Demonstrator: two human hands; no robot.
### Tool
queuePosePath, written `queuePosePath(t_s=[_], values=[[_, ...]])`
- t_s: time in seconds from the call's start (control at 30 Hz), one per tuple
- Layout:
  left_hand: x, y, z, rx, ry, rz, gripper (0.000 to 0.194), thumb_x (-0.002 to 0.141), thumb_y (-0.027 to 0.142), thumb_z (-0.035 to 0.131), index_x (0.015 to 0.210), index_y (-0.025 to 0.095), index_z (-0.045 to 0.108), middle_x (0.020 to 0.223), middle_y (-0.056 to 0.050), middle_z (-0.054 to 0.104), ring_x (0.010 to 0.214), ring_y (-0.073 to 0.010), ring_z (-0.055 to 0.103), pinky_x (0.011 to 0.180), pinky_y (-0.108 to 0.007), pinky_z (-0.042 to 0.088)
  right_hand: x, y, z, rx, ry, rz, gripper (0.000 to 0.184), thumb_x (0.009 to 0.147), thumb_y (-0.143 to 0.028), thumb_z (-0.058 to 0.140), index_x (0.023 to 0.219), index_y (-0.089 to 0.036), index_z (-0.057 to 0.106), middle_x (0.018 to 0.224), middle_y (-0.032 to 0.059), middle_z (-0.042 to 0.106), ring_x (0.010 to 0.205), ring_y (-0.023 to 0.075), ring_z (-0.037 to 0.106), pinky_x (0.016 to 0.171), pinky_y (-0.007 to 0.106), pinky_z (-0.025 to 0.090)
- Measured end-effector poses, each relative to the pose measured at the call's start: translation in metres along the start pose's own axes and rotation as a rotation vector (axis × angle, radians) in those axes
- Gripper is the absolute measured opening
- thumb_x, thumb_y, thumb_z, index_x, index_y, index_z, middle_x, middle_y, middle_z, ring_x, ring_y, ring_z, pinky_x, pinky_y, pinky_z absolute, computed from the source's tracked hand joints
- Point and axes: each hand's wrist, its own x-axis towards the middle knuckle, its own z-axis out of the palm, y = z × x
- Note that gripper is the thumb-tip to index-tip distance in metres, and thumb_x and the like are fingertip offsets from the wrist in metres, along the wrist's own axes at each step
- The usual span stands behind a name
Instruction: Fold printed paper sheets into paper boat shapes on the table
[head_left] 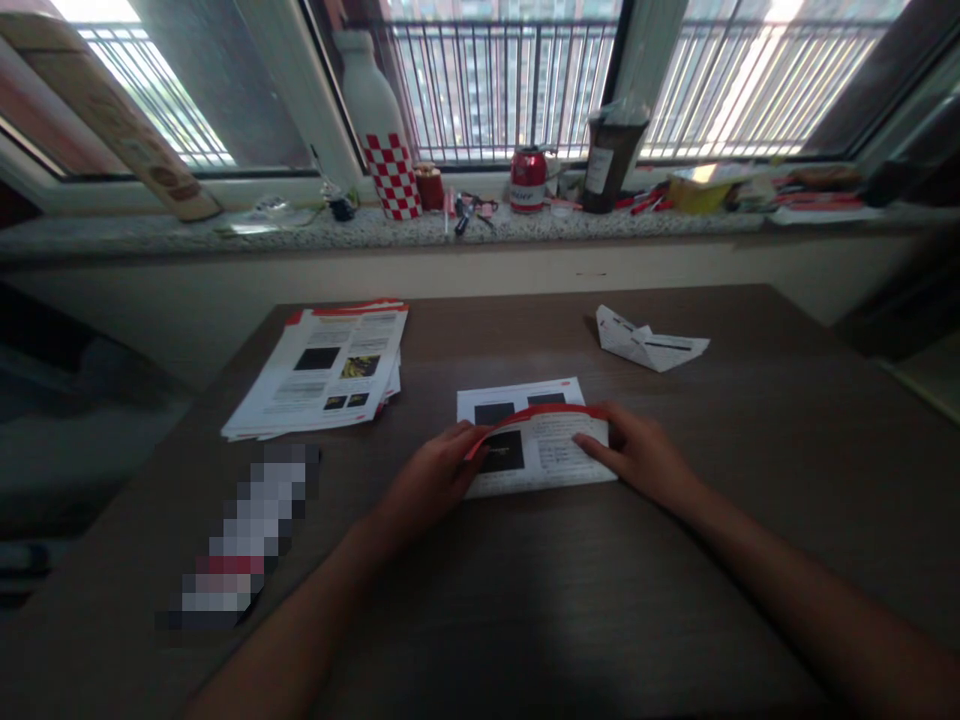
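A printed sheet of paper (559, 455) lies on the dark table, its near part folded up and over toward the far edge. The raised edge of the flap bears a red band and bows upward in the middle. My left hand (439, 465) grips the flap's left corner between thumb and fingers. At the right end, my right hand (641, 450) pinches the same sheet, thumb on top and fingers behind it. Beyond the hands sits a folded paper boat (652, 345), tilted on its side.
A stack of printed sheets (322, 365) lies at the table's back left. Nearer me is a blurred-out oblong item (251, 535). On the windowsill (285, 235) stand a checkered bottle (390, 150), a red can (528, 180), a dark cup (611, 160) and small clutter.
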Motion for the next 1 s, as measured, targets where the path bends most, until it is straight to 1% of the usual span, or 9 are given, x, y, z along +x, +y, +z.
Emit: queuePosePath(t_s=[0.1,0.17,0.3,0.4,0.47,0.57,0.73,0.87,1.0], values=[[0.002,-0.005,0.005,0.114,0.042,0.033,0.028,0.108,0.023,0.049,0.132,0.022,0.063,0.124,-0.010,0.066,0.111,-0.0242,0.066,0.097,-0.041,0.056,0.003,0.004,0.003,-0.071,0.035,-0.082,0.041,0.099,-0.046,0.064,0.133,-0.023,0.063,0.111,0.0106,0.074,0.093,0.0281,0.071,0.082,0.043,0.058],[0.003,-0.008,0.007,0.192,0.067,0.034,0.035,0.106,0.022,0.052,0.140,0.022,0.058,0.136,-0.012,0.061,0.126,-0.0285,0.060,0.108,-0.048,0.050,0.006,0.007,0.004,-0.119,0.054,-0.146,0.047,0.098,-0.045,0.067,0.140,-0.025,0.060,0.124,0.0132,0.069,0.112,0.0323,0.068,0.096,0.049,0.056],[0.003,-0.013,0.012,0.311,0.051,-0.023,0.053,0.103,0.025,0.057,0.154,0.024,0.044,0.154,-0.015,0.049,0.145,-0.0347,0.046,0.121,-0.059,0.035,0.009,0.017,0.008,-0.177,0.058,-0.229,0.069,0.094,-0.042,0.072,0.156,-0.027,0.047,0.146,0.0174,0.057,0.133,0.0375,0.057,0.110,0.059,0.049],[0.002,-0.016,0.013,0.359,0.017,-0.059,0.063,0.102,0.029,0.058,0.160,0.023,0.034,0.161,-0.017,0.043,0.152,-0.0373,0.038,0.125,-0.067,0.021,0.009,0.023,0.008,-0.183,-0.003,-0.284,0.068,0.095,-0.042,0.071,0.157,-0.028,0.045,0.163,0.0166,0.044,0.148,0.0389,0.044,0.118,0.064,0.041],[0.000,-0.018,0.012,0.362,0.003,-0.061,0.069,0.102,0.032,0.059,0.163,0.024,0.027,0.163,-0.016,0.042,0.153,-0.0368,0.037,0.126,-0.068,0.018,0.008,0.025,0.007,-0.192,-0.056,-0.315,0.064,0.095,-0.044,0.072,0.154,-0.029,0.050,0.168,0.0145,0.039,0.154,0.0393,0.036,0.122,0.067,0.035],[-0.002,-0.017,0.009,0.349,-0.008,-0.037,0.078,0.102,0.036,0.061,0.166,0.028,0.019,0.162,-0.013,0.044,0.151,-0.0348,0.041,0.127,-0.066,0.016,0.006,0.023,0.004,-0.199,-0.115,-0.327,0.057,0.095,-0.045,0.072,0.147,-0.026,0.057,0.168,0.0141,0.040,0.155,0.0387,0.035,0.124,0.068,0.030],[-0.004,-0.008,-0.001,0.354,-0.026,-0.021,0.090,0.097,0.040,0.070,0.168,0.032,0.016,0.155,-0.012,0.052,0.144,-0.0351,0.047,0.127,-0.065,0.019,0.004,0.018,0.000,-0.204,-0.126,-0.282,0.043,0.098,-0.044,0.068,0.137,-0.025,0.065,0.158,0.0145,0.053,0.146,0.0371,0.050,0.120,0.065,0.040],[-0.005,-0.003,-0.005,0.370,-0.057,-0.017,0.080,0.096,0.040,0.070,0.165,0.033,0.031,0.153,-0.010,0.053,0.142,-0.0351,0.048,0.126,-0.065,0.023,0.005,0.016,-0.002,-0.201,-0.089,-0.267,0.040,0.101,-0.044,0.064,0.136,-0.025,0.065,0.146,0.0147,0.063,0.131,0.0344,0.062,0.110,0.059,0.052],[-0.006,-0.006,-0.003,0.344,-0.055,-0.020,0.066,0.098,0.042,0.067,0.159,0.033,0.042,0.149,-0.009,0.055,0.140,-0.0349,0.049,0.125,-0.063,0.027,0.007,0.018,-0.002,-0.197,-0.071,-0.269,0.039,0.101,-0.041,0.064,0.136,-0.024,0.065,0.139,0.0149,0.065,0.126,0.0333,0.064,0.107,0.056,0.053]])
